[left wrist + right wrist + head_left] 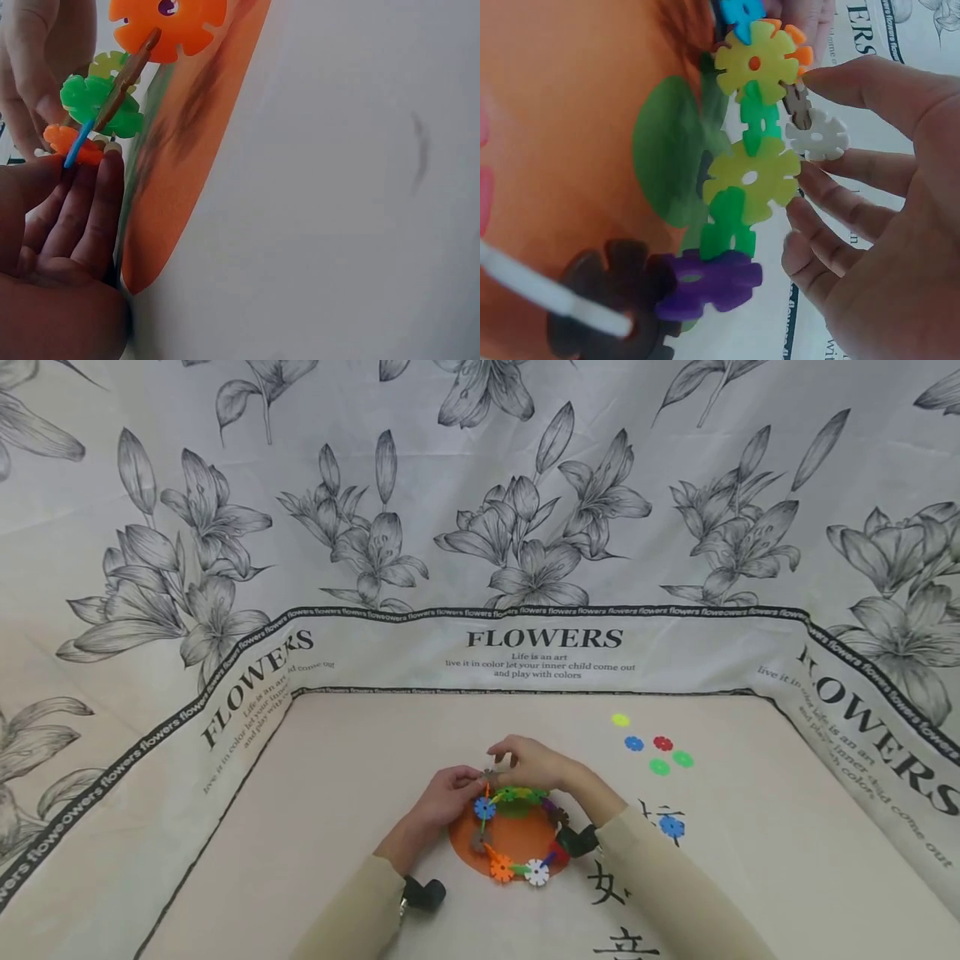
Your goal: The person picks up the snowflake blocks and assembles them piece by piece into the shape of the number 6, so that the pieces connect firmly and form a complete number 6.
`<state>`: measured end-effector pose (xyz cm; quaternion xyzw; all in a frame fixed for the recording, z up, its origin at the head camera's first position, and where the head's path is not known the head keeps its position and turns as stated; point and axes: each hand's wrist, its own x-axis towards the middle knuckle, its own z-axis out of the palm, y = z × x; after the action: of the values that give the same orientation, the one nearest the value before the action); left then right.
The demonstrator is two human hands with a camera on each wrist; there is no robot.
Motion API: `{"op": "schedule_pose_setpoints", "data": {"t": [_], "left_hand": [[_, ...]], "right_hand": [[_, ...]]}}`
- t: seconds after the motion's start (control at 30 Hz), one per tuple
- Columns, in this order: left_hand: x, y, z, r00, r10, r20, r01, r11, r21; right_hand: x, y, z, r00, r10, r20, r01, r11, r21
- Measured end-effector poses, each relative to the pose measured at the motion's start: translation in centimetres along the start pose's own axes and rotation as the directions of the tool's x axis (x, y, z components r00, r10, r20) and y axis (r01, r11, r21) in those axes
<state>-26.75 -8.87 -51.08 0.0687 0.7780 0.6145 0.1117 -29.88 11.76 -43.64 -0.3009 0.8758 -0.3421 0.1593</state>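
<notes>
A ring of interlocking notched flower discs [501, 867] stands in several colours above the orange print. At its far left my left hand [447, 789] pinches the chain between thumb and fingers, around a small blue disc [80, 142] and an orange disc [64, 142]. My right hand [536, 764] is at the far side of the ring. In the right wrist view its thumb reaches the brown disc [799, 105], and a finger passes behind the white disc [819, 136]. A gap shows between that thumb and finger; the other fingers hang loosely bent. Whether the fingertip touches the white disc is hidden.
Loose discs lie at the back right: yellow [620, 720], blue [633, 743], red [662, 743] and green [660, 767]. Another blue disc [672, 827] lies near the right forearm, by black printed characters [609, 883]. Flower-printed cloth [540, 652] walls the table's back and sides.
</notes>
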Motion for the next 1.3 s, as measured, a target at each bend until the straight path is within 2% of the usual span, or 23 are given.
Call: {"op": "schedule_pose_setpoints", "data": {"t": [0.1, 0.43, 0.63, 0.93, 1.3], "left_hand": [[0.1, 0.0, -0.2, 1.0, -0.001, 0.001, 0.001, 1.0, 0.002], [0.3, -0.3, 0.0, 1.0, -0.003, 0.008, 0.003, 1.0, -0.002], [0.1, -0.3, 0.1, 1.0, -0.011, 0.003, 0.011, 0.999, -0.033], [0.1, -0.2, 0.2, 0.999, -0.015, -0.032, 0.014, 0.999, -0.043], [-0.1, -0.1, 0.3, 0.999, -0.003, -0.035, 0.001, 0.998, -0.058]], "right_hand": [[-0.1, 0.0, 0.2, 1.0, -0.021, -0.013, 0.02, 0.998, -0.066], [0.6, 0.7, 0.5, 0.999, -0.051, -0.011, 0.049, 0.989, -0.136], [0.8, 0.8, 0.7, 0.998, -0.059, -0.025, 0.054, 0.987, -0.149], [1.0, 0.7, 0.8, 0.994, -0.107, -0.017, 0.102, 0.973, -0.205], [1.0, 0.3, 0.9, 0.996, -0.086, -0.011, 0.081, 0.97, -0.231]]}}
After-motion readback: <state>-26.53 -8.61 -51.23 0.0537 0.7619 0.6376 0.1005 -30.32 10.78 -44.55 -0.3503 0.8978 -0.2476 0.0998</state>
